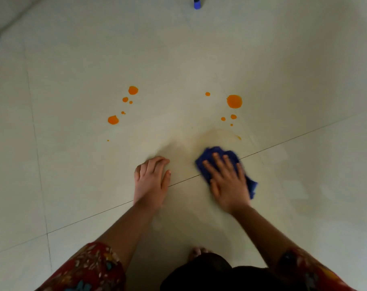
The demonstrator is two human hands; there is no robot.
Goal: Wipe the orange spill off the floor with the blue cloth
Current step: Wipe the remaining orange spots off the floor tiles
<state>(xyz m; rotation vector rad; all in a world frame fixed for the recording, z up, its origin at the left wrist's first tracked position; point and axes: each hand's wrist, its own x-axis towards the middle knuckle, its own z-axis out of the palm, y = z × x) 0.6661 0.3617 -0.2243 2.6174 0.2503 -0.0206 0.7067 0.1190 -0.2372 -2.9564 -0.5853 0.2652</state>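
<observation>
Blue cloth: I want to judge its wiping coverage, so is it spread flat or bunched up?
Bunched. The blue cloth lies crumpled under the flat right hand, edges poking out around it.

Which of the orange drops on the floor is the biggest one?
The round orange drop at the far right of the spill, beyond the blue cloth. It is clearly wider than every other drop, including those in the left group.

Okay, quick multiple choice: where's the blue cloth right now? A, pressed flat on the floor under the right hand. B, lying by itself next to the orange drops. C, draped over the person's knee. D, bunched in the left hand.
A: the right hand lies spread on top of the blue cloth, pressing it to the floor, while the left hand rests bare on the tile.
</observation>
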